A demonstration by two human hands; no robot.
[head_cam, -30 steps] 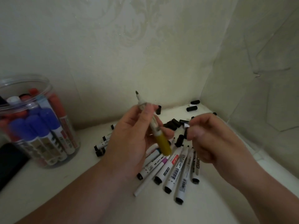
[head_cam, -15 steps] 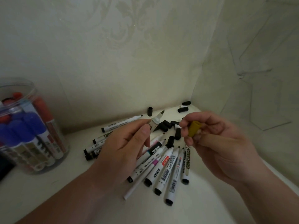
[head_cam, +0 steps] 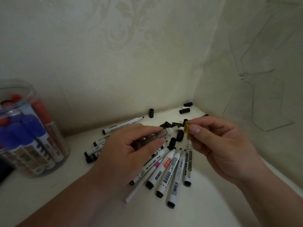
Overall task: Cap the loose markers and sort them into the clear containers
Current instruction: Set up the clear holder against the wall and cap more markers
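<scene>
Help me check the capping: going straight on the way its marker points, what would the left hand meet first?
Likely the yellow cap pinched by the right hand, just past the marker tip; depth unclear.

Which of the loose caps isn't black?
The yellow cap pinched in the right hand, beside the marker in the left hand; the caps lying on the surface are all black.

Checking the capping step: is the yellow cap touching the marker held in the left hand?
Cannot tell. Head view: the marker points its tip at the yellow cap, blurred; neither gap nor contact shows plainly.
</scene>
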